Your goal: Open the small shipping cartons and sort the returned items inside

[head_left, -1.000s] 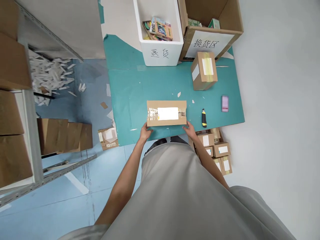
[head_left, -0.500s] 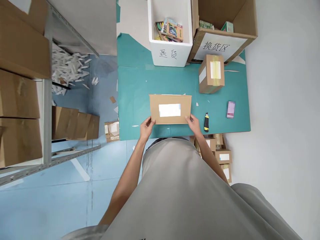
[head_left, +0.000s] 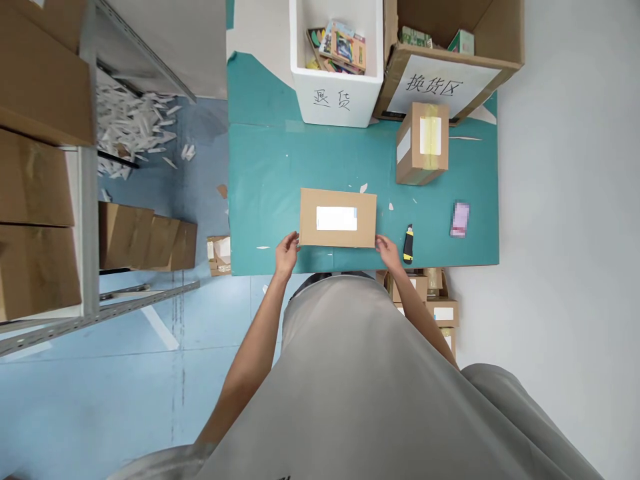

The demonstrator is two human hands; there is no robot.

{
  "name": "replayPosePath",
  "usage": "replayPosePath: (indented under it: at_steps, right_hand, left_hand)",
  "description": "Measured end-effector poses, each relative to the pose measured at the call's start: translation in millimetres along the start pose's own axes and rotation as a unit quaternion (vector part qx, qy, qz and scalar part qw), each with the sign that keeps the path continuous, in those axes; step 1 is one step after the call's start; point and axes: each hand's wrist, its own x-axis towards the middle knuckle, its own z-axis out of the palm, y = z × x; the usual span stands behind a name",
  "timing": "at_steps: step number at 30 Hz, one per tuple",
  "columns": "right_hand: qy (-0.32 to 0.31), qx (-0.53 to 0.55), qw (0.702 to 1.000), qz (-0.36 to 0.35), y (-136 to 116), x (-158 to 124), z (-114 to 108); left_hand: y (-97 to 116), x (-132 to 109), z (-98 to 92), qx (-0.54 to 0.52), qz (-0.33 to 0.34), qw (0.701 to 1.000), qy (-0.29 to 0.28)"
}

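Observation:
A flat brown cardboard parcel (head_left: 338,217) with a white label lies on the teal table (head_left: 265,193) near its front edge. My left hand (head_left: 287,250) touches the parcel's near left corner, fingers curled around the edge. At the near right corner, my right hand (head_left: 388,249) grips the parcel the same way. A yellow and black utility knife (head_left: 409,243) lies just right of my right hand.
A taped brown box (head_left: 423,143) stands at the back right, with a phone (head_left: 459,219) nearby. A white foam bin (head_left: 336,60) of books and a large labelled cardboard box (head_left: 450,53) stand at the back. Small parcels (head_left: 430,303) lie on the floor; shelving (head_left: 45,167) stands to the left.
The parcel was turned over: the taped face shown a second ago is replaced by a plain face with a white label. Both hands stayed at its near corners.

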Motion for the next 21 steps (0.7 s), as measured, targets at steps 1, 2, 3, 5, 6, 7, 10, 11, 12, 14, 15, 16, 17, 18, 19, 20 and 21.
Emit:
replayPosePath:
  at_steps: [1,2,3,5,6,7,10,11,12,14,15,16,17,18,19,20,21]
  right_hand:
    - [-0.003,-0.005,1.000,0.003,3,-2,1]
    - [-0.008,-0.009,1.000,0.003,6,-5,4]
    - [-0.012,-0.012,1.000,0.001,8,-7,7]
    - [-0.015,-0.014,1.000,-0.005,9,-11,13]
    - [-0.013,-0.016,1.000,-0.008,8,-13,16]
    - [-0.009,-0.017,1.000,-0.010,6,-14,18]
    - [0.006,-0.018,0.999,-0.027,-6,-14,17]
    - [0.015,-0.018,0.999,-0.040,-13,-14,15]
    - [0.025,-0.020,0.998,-0.059,-20,-14,12]
    - [0.054,-0.034,0.993,-0.101,-39,-14,5]
    - [0.068,-0.045,0.989,-0.121,-48,-14,1]
    - [0.080,-0.055,0.986,-0.136,-58,-13,-3]
    - [0.089,-0.064,0.983,-0.149,-66,-12,-6]
    - [0.095,-0.070,0.980,-0.158,-73,-11,-9]
    - [0.097,-0.076,0.979,-0.164,-79,-9,-11]
    - [0.096,-0.083,0.978,-0.165,-82,-7,-12]
    - [0.092,-0.091,0.979,-0.160,-83,-6,-12]
  left_hand:
    - [-3,1,0.6,0.022,-0.007,1.000,0.000]
    - [-6,1,1.6,0.044,-0.011,0.999,-0.002]
    - [-8,1,2.8,0.062,-0.014,0.998,-0.003]
    - [-12,-1,5.3,0.079,-0.017,0.997,0.000]
    - [-13,-3,6.2,0.081,-0.017,0.997,0.003]
    - [-14,-5,6.7,0.085,-0.016,0.996,0.006]
    - [-11,-13,6.3,0.087,-0.004,0.996,0.027]
    - [-7,-16,5.6,0.083,0.008,0.996,0.038]
    - [-3,-20,4.7,0.077,0.027,0.995,0.052]
    - [10,-25,2.0,0.068,0.080,0.991,0.079]
    - [18,-27,0.3,0.068,0.107,0.988,0.092]
    - [26,-29,-1.5,0.073,0.130,0.984,0.102]
    - [34,-30,-3.4,0.080,0.148,0.979,0.112]
    - [41,-30,-5.0,0.089,0.161,0.976,0.119]
    - [48,-29,-6.3,0.097,0.169,0.973,0.123]
    - [53,-28,-7.1,0.102,0.173,0.972,0.123]
    - [56,-27,-7.3,0.108,0.174,0.971,0.121]
